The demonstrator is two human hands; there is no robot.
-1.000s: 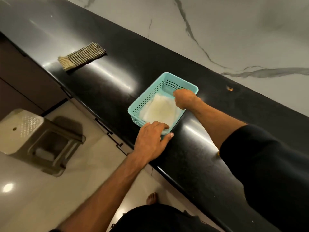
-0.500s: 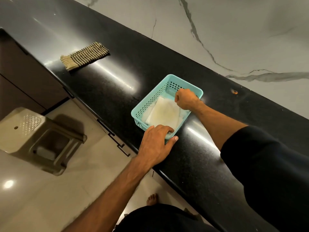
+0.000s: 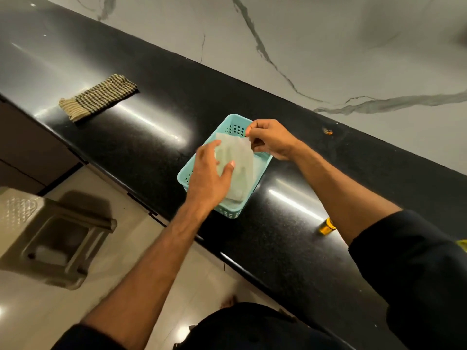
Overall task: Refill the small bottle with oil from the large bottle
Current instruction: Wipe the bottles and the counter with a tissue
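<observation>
A teal perforated basket sits on the black countertop. Over it hangs a white sheet of paper or tissue, lifted out of the basket. My right hand pinches the sheet's upper corner between thumb and fingers. My left hand grips the sheet's left side, with the thumb pressed on its front. More white lining shows in the basket under the sheet. A small yellow object, perhaps a bottle part, peeks out beside my right forearm. No bottle is plainly in view.
A folded checked cloth lies on the counter at the left. The marble wall runs behind the counter. A grey plastic stool stands on the tiled floor below the counter's front edge.
My right hand has raised the white sheet out of the basket. My left hand has left the basket's near rim and taken hold of the sheet.
</observation>
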